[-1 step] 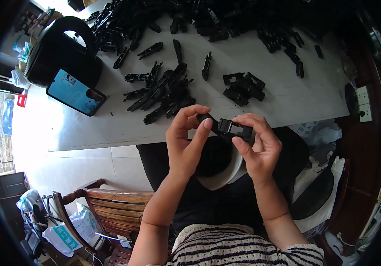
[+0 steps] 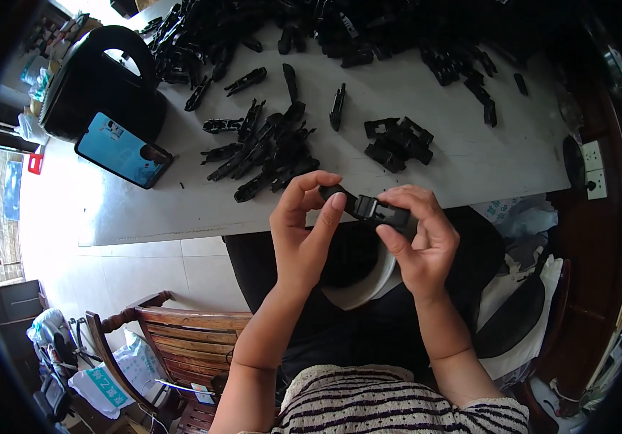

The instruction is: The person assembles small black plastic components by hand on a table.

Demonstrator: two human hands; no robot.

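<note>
Grey bench (image 2: 434, 181) below. My left hand (image 2: 300, 224) and right hand (image 2: 419, 231) pinch black plastic clip (image 2: 372, 210) by ends; light, stiff, probably little slippery.

You sit at a pale grey table (image 2: 434, 177). A black bag with a handle (image 2: 97, 79) sits on its far left corner. Just beside the bag lies a phone with a bright blue screen (image 2: 121, 150). A little pile of long black plastic clips (image 2: 264, 152) lies in the middle. A smaller clump of black pieces (image 2: 397, 142) lies to the right of it. One clip (image 2: 337, 106) lies alone between them. A big heap of black parts (image 2: 311, 25) fills the far edge, maybe more clips, but it is too dark to tell.
</note>
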